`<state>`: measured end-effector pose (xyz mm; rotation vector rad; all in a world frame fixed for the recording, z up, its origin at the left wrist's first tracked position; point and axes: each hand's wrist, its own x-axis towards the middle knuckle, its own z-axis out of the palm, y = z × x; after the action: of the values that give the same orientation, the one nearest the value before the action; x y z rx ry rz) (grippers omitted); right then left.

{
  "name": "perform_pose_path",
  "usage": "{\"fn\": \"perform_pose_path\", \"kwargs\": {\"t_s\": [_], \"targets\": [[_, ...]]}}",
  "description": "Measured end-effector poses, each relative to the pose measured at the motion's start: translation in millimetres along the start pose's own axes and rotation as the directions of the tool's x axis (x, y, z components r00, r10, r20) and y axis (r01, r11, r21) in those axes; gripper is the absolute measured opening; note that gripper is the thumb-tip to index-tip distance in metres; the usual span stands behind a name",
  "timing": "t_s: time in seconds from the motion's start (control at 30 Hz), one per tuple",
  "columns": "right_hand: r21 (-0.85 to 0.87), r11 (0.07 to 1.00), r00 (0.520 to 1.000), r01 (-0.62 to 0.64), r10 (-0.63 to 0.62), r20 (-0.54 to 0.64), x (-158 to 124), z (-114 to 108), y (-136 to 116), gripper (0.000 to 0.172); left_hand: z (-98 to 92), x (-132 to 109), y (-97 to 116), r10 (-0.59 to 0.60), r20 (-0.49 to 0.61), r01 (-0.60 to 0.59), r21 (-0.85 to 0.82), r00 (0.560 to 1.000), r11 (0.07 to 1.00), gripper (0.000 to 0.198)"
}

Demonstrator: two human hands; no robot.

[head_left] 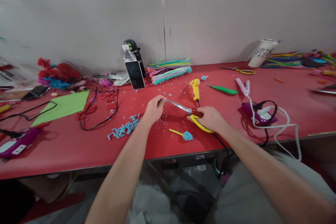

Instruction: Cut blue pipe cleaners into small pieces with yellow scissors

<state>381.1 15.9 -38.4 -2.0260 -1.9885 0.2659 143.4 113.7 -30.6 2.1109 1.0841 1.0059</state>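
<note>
My right hand (210, 119) holds scissors (182, 106) by their red and yellow handles, the blades pointing left. At the blade tips, my left hand (155, 108) is pinched; what lies between its fingers is too small to name. Left of that hand is a pile of short blue pieces (126, 128). A blue cluster (187, 135) on a yellow stem lies below the scissors, near the front edge. Tiny scraps are scattered on the red table (157, 147) beneath the hands. Behind the scissors stands a yellow glue gun (195, 89).
A phone (135, 75) leans against bottles beside bundled pipe cleaners (170, 71). Green-handled tweezers (224, 90), more scissors (243, 71) and a cup (263, 53) are at the right. Purple power strips (258, 114) with cables and green paper (63, 106) lie at the sides.
</note>
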Motion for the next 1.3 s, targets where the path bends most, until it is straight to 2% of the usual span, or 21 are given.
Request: {"fn": "perform_pose_path", "kwargs": {"t_s": [0.27,0.43,0.9,1.3], "targets": [[-0.018,1.0,1.0,-0.003,0.002,-0.024,0.6,0.0,-0.5,0.037,1.2,0.8,-1.5,-0.016,-0.006,0.016,0.004,1.0,1.0,0.031],[0.05,0.998,1.0,-0.027,0.028,-0.015,-1.0,-2.1,-0.9,0.041,0.8,0.4,-1.7,0.007,-0.015,-0.007,-0.004,1.0,1.0,0.031],[-0.002,1.0,1.0,-0.012,0.012,-0.011,1.0,0.7,0.4,0.038,2.4,0.2,-2.3,-0.013,-0.016,0.013,-0.013,1.0,1.0,0.033],[0.068,0.998,1.0,-0.001,0.003,-0.022,-1.8,0.7,1.6,0.042,2.1,-0.3,1.5,-0.033,-0.019,0.032,-0.028,0.999,0.999,0.038]]}}
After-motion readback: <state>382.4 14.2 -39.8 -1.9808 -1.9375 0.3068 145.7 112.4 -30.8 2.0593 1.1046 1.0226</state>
